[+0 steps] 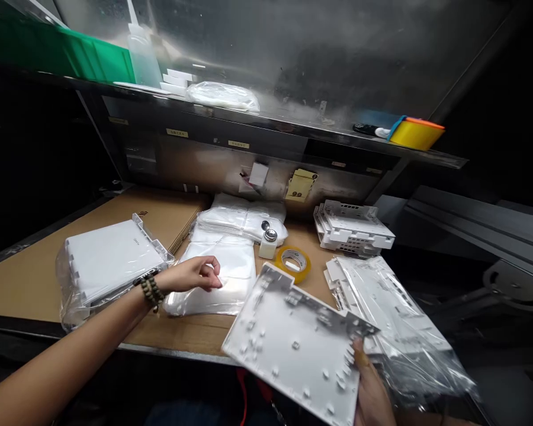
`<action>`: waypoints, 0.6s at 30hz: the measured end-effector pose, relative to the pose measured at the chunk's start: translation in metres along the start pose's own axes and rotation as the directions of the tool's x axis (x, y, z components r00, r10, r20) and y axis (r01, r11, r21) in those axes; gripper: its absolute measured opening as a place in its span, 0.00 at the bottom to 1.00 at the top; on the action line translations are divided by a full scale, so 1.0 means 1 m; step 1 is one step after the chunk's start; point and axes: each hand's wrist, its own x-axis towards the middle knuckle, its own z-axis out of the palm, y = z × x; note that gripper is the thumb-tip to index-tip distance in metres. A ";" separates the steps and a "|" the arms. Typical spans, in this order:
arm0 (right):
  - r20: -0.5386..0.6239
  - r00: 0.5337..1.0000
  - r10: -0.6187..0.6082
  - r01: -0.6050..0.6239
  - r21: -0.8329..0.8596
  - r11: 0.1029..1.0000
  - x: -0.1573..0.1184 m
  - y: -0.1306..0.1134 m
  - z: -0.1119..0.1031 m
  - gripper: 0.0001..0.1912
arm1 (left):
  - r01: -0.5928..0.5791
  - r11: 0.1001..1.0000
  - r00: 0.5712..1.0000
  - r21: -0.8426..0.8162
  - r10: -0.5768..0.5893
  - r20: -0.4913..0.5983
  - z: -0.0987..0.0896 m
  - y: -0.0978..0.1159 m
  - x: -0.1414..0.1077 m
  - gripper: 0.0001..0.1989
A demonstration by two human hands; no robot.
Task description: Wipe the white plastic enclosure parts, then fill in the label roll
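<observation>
Panel (295,355), not bagged: over tabletop (186,336) front edge, gripped at right end by right hand (368,384); studded face up, notched side toward back edge, long axis slanting along front. Left hand (208,274): curled over bags (231,296), grip unclear. Already bagged: left-edge stack (115,257). Bare: back-right pile (355,228).

Workshop packing station, likely in a factory: under a metal shelf (293,115), a counter (182,337) holds stacked clear bags (237,222), tape (306,263), cardboard (26,278) and matching white plastic parts (355,228).
</observation>
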 end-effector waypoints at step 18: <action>0.336 0.940 0.051 0.036 -0.248 0.968 0.015 0.056 0.057 0.31 | -0.518 0.828 0.765 0.213 0.560 -0.317 0.093 -0.023 0.020 0.18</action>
